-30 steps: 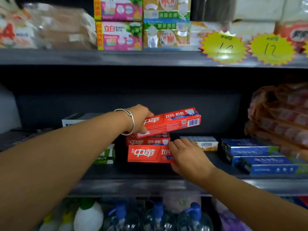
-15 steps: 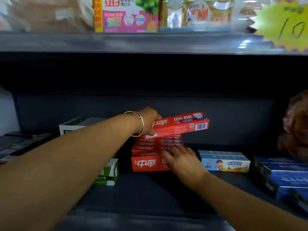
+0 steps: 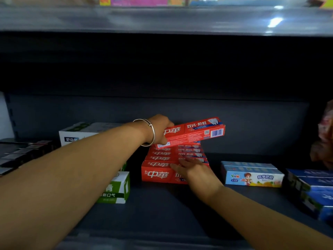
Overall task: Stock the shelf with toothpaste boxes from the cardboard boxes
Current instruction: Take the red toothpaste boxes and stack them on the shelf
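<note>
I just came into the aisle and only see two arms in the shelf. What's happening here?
A person is stocking toothpaste. The left hand grips one end of a red toothpaste box, holding it tilted just above a stack of matching red boxes on the dark shelf. The right hand lies with straight fingers against the front of that stack. A green-and-white box stands to the stack's left, a pale blue children's toothpaste box to its right.

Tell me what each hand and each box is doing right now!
left hand: grips the red box.
right hand: fingers flat on the red stack.
red box: tilted, over the stack.
red stack: lying flat on the shelf.
kids' box: flat, right of the stack.
green box: on the shelf.
</note>
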`<state>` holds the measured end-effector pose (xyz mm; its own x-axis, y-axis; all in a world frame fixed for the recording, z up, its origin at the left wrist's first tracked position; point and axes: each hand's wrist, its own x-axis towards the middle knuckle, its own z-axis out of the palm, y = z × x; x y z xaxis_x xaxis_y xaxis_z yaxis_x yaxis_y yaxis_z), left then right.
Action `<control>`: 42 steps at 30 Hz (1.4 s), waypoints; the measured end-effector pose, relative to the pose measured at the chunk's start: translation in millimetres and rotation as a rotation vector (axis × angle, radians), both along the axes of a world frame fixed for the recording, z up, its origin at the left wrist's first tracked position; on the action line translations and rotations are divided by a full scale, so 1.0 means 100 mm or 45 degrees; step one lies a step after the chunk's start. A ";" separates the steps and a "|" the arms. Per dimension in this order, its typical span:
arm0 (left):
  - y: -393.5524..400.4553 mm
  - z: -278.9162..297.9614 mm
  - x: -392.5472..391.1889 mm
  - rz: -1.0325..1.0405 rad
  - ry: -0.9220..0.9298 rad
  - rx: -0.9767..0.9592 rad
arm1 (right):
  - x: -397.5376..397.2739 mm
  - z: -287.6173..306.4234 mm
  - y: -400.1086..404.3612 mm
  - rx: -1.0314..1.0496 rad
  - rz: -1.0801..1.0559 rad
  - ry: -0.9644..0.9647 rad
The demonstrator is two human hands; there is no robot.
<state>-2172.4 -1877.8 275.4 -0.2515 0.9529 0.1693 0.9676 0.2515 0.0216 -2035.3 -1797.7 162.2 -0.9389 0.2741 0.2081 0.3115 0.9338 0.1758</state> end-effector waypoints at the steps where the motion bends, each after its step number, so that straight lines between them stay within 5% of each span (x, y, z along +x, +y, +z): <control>1: 0.00 -0.01 -0.01 0.001 0.005 0.002 | -0.01 0.01 0.00 -0.009 -0.005 -0.008; 18: -0.14 -0.08 0.03 0.021 0.032 0.000 | 0.05 0.04 -0.11 0.020 -0.050 0.017; 25: -0.32 -0.12 0.09 0.081 0.142 -0.025 | 0.23 0.31 -0.19 0.409 0.115 0.648; 34: -0.66 -0.34 0.34 0.007 0.300 -0.042 | 0.32 0.48 -0.38 -0.039 -0.070 0.211; 42: -0.82 -0.50 0.15 0.162 0.143 0.038 | 0.15 0.09 -0.48 0.171 -0.141 -0.014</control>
<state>-2157.3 -1959.7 225.1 -0.3475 0.9087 0.2313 0.9247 0.3729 -0.0759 -2020.7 -1846.0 171.2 -0.9070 0.3463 0.2395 0.4085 0.8618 0.3006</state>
